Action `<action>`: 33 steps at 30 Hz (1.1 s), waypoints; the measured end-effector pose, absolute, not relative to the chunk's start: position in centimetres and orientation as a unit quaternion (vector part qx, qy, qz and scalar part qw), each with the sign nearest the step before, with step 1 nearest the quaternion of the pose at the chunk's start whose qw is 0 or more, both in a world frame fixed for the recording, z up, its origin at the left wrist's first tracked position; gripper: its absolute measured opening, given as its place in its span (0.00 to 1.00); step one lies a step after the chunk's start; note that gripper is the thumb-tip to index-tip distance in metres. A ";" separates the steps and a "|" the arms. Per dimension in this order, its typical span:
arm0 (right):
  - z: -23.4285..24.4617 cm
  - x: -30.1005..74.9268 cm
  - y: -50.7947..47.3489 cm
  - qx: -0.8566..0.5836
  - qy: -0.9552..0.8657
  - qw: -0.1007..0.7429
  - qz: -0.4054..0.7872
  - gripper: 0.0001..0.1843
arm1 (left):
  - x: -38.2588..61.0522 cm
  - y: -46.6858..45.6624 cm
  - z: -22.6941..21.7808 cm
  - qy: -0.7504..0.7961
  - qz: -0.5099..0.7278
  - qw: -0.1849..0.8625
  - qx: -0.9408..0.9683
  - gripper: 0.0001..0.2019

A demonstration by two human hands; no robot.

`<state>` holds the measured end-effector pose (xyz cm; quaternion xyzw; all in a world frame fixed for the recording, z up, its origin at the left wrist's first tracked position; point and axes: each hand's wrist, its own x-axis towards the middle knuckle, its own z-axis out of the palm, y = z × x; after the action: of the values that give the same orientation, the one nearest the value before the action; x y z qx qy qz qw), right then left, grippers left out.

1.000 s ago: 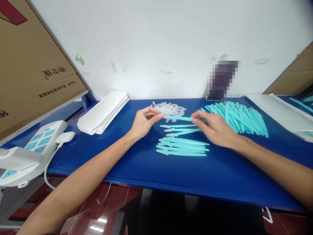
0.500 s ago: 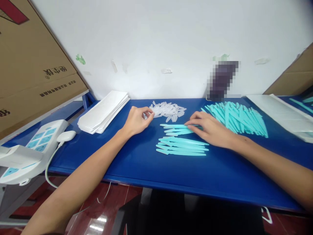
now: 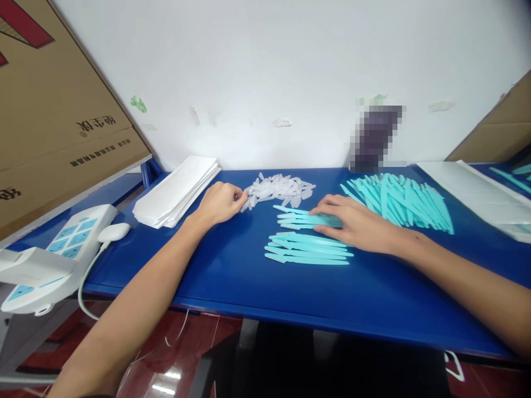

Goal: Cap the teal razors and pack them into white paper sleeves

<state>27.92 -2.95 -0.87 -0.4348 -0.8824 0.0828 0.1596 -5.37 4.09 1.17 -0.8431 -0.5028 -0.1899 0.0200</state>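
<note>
My left hand (image 3: 222, 202) is at the left edge of a pile of small translucent caps (image 3: 286, 189), with thumb and fingers pinched together. What sits between its fingertips is too small to make out. My right hand (image 3: 346, 221) lies over the upper group of turquoise eyebrow razors (image 3: 292, 218), its thumb on the near side and fingers on the far side. The palm and fingers hide the right ends of that group. Just below, a second group of eyebrow razors (image 3: 307, 251) lies side by side, pointing left. A larger heap of loose eyebrow razors (image 3: 402, 202) is beyond my right wrist.
A stack of white paper bags (image 3: 178, 190) lies at the left of the blue table (image 3: 249, 287). A power strip (image 3: 62, 249) with a plugged-in cable is at the far left. Clear plastic packaging (image 3: 473, 193) lies right. Cardboard boxes (image 3: 62, 110) flank the table.
My left hand has moved slightly left and down along the caps. My right thumb and fingers have spread around the upper razors, whose far razor now tilts.
</note>
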 end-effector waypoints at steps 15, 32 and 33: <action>0.9 26.3 -4.9 -0.424 -0.883 0.104 0.172 0.22 | -5.0 4.1 -0.2 -0.452 -0.094 0.094 -0.882 0.22; 0.8 26.8 -4.9 -0.419 -0.890 0.092 0.157 0.20 | -4.2 3.6 -0.2 -0.402 -0.120 0.094 -0.903 0.14; 0.8 26.9 -4.9 -0.422 -0.887 0.102 0.154 0.20 | -4.2 3.6 -0.2 -0.396 -0.143 0.091 -0.902 0.14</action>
<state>26.90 -4.87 0.78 -0.4222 -0.8875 0.1541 0.1021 -4.20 3.57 -0.16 -0.9024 -0.3963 -0.1432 0.0906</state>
